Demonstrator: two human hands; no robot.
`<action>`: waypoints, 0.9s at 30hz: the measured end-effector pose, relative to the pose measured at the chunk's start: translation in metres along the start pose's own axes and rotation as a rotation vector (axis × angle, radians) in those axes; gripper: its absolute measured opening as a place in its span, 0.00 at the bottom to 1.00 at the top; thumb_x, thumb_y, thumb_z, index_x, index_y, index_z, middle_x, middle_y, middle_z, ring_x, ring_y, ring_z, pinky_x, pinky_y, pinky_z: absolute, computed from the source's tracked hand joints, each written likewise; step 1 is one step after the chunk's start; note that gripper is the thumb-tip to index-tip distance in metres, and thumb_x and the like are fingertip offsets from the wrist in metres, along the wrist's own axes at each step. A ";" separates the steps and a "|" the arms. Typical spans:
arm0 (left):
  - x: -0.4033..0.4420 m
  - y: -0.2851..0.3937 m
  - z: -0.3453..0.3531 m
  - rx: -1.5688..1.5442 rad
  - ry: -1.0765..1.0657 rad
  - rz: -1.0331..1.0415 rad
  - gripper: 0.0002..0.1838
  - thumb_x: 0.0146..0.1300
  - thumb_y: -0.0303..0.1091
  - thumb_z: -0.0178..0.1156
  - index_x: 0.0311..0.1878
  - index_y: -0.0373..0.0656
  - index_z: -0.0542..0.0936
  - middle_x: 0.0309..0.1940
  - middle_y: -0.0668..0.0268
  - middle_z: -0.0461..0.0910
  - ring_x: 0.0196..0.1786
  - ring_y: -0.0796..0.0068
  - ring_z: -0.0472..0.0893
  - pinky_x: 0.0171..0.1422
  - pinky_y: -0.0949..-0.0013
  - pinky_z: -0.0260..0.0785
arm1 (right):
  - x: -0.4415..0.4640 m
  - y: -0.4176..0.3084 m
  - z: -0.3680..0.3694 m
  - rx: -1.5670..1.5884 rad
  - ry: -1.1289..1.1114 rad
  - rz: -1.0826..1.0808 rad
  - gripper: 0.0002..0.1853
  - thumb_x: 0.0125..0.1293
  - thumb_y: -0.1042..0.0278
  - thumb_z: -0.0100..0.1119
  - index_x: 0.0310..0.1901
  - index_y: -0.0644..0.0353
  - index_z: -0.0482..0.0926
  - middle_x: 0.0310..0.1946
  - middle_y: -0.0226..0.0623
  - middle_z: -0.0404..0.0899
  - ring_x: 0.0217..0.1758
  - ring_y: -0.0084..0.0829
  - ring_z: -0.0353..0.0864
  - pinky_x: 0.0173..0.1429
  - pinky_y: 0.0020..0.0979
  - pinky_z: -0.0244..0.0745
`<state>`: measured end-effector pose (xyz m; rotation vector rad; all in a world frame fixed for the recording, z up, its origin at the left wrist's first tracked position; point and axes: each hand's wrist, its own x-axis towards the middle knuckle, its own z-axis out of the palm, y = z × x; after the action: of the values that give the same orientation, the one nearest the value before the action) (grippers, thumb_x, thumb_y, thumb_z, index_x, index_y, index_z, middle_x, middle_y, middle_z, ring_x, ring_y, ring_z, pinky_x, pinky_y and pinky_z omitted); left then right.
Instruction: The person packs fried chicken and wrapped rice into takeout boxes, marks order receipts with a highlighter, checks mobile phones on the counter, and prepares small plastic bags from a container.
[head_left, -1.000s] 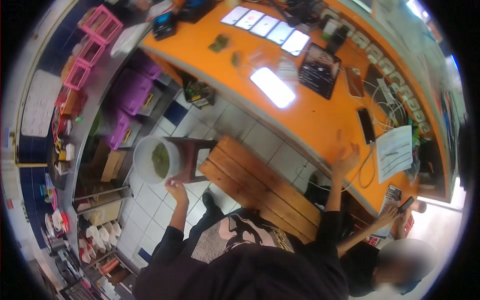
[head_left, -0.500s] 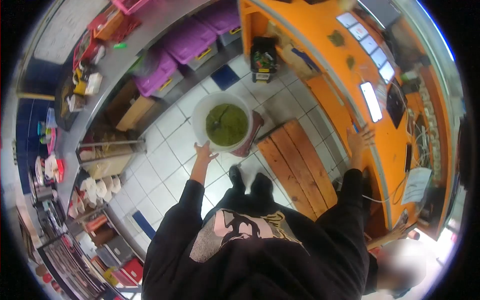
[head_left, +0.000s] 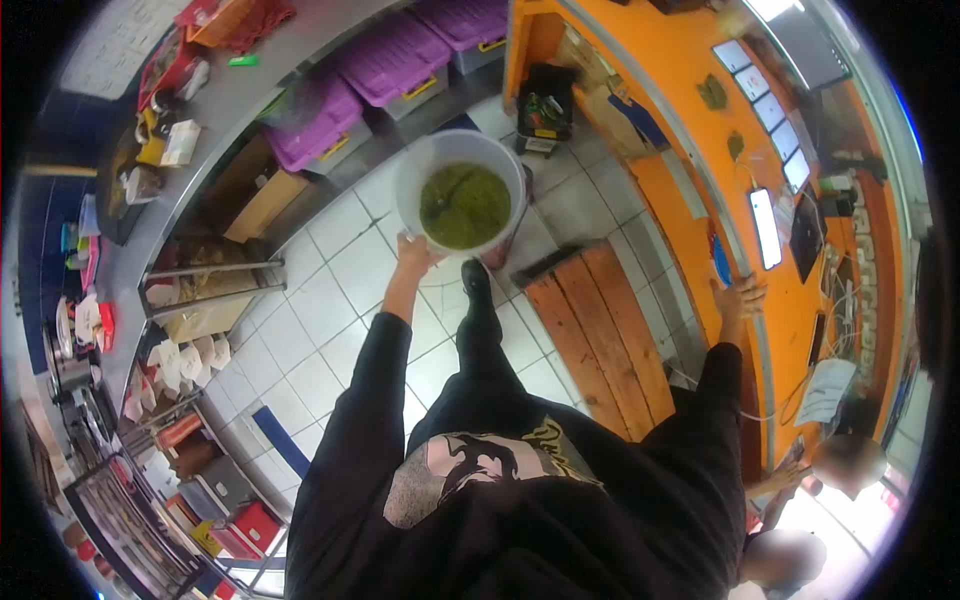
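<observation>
My left hand (head_left: 414, 257) is at the lower left rim of a white bucket (head_left: 412, 190), its fingers bent against the rim. Inside the bucket lies a green, loose-looking mass (head_left: 465, 207) with a dark utensil partly sunk in it. A dark red stool shows partly beneath the bucket. On the right, my right hand (head_left: 738, 298) rests on the edge of the orange counter (head_left: 745, 150), fingers spread and holding nothing. Just above that hand is a lit white phone (head_left: 765, 228) lying on the counter.
A wooden bench (head_left: 600, 340) stands between the bucket and the counter. Purple-lidded boxes (head_left: 395, 62) sit under the steel counter. A black crate (head_left: 545, 105) is behind the bucket. At the lower right are two people (head_left: 785, 555), with blurred heads.
The view has swung toward the bucket. My left hand, spread beside the bucket half a second ago, has come to its rim. My right hand has come down on the counter's edge.
</observation>
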<state>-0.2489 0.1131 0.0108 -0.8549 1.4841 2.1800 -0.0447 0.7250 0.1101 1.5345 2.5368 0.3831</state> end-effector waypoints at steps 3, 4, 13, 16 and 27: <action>0.021 0.015 0.029 -0.033 0.040 0.002 0.35 0.56 0.21 0.49 0.62 0.45 0.42 0.55 0.40 0.59 0.50 0.37 0.73 0.40 0.37 0.75 | -0.002 -0.001 -0.003 -0.036 -0.027 0.010 0.64 0.44 0.31 0.60 0.69 0.52 0.26 0.68 0.56 0.17 0.72 0.58 0.21 0.65 0.67 0.27; 0.028 0.018 0.038 -0.034 0.075 -0.023 0.37 0.56 0.21 0.52 0.62 0.44 0.41 0.56 0.39 0.57 0.51 0.36 0.71 0.40 0.35 0.75 | -0.003 0.000 -0.004 -0.040 -0.031 0.031 0.64 0.44 0.31 0.60 0.69 0.52 0.26 0.68 0.56 0.17 0.72 0.58 0.21 0.65 0.67 0.27; 0.036 0.024 0.078 -0.019 0.138 -0.021 0.39 0.57 0.17 0.45 0.63 0.43 0.31 0.59 0.37 0.53 0.52 0.31 0.69 0.42 0.33 0.73 | -0.018 -0.006 -0.019 0.085 0.056 -0.042 0.60 0.44 0.42 0.65 0.68 0.56 0.34 0.67 0.61 0.24 0.71 0.59 0.26 0.64 0.68 0.29; 0.032 0.027 0.083 -0.057 0.072 -0.068 0.32 0.64 0.29 0.44 0.65 0.41 0.39 0.61 0.41 0.53 0.57 0.35 0.66 0.51 0.30 0.65 | -0.013 -0.004 -0.011 0.140 0.118 -0.068 0.63 0.43 0.44 0.66 0.68 0.52 0.28 0.67 0.62 0.21 0.70 0.62 0.24 0.63 0.69 0.26; 0.062 0.019 0.099 -0.104 -0.066 -0.124 0.27 0.62 0.22 0.34 0.65 0.34 0.44 0.64 0.46 0.53 0.61 0.43 0.64 0.55 0.35 0.67 | -0.016 -0.009 -0.015 0.028 0.139 -0.031 0.59 0.42 0.46 0.68 0.68 0.56 0.37 0.67 0.62 0.29 0.69 0.62 0.31 0.64 0.68 0.33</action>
<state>-0.3343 0.1953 0.0093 -0.8752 1.2618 2.1877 -0.0487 0.7046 0.1214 1.5270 2.6779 0.4678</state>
